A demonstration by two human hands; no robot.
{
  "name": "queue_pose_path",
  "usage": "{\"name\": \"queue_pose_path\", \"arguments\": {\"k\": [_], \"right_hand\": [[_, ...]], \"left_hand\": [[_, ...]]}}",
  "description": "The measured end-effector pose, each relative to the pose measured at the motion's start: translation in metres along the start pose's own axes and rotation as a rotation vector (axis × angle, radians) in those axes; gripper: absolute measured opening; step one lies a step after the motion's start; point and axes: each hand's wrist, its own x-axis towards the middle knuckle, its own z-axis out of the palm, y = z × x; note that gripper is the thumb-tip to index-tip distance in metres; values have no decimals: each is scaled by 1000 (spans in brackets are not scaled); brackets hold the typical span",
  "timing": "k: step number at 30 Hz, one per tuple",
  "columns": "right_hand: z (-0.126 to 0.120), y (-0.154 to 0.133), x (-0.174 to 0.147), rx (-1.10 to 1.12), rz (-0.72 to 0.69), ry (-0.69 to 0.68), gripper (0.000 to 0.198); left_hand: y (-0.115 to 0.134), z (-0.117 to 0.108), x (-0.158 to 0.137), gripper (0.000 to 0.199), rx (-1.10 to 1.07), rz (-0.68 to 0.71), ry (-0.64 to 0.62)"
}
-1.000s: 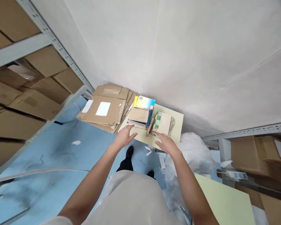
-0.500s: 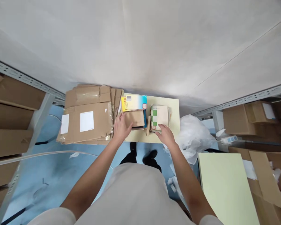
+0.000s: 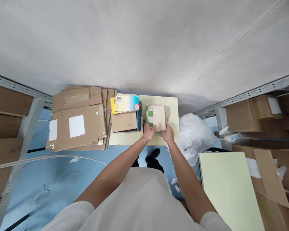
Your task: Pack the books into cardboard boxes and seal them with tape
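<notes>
A small stack of books (image 3: 159,115) lies on the pale yellow table (image 3: 172,109); its top cover is cream with a green checkered strip on the left. My left hand (image 3: 148,132) grips the stack's lower left corner, thumb over the cover and fingers down the side. At the lower right corner, my right hand (image 3: 168,133) closes on the same stack, with its fingertips partly hidden at the edge. Just left of it sits another pile, with a yellow and blue book (image 3: 125,104) on top of a plain tan book (image 3: 124,122).
Flattened cardboard boxes (image 3: 86,122) cover the table's left end. White plastic wrap (image 3: 195,134) bulges at the right, beside a second pale yellow tabletop (image 3: 228,183). Metal shelves with cardboard boxes (image 3: 242,117) stand on both sides, and a wall (image 3: 144,48) rises behind.
My left hand has left the tan book's pile and moved right to the checkered stack. Both hands now grip that stack. The view has shifted slightly, sliding the scene left.
</notes>
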Motion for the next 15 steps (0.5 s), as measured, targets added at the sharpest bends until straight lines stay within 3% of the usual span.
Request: {"name": "queue_pose_path", "arguments": {"k": [7, 15], "right_hand": [[5, 14, 4, 360, 182, -90, 33], [-4, 36, -38, 567, 212, -62, 47]], "left_hand": [[-18, 8, -14, 66, -5, -44, 152], [-34, 28, -49, 43, -226, -30, 252]]}}
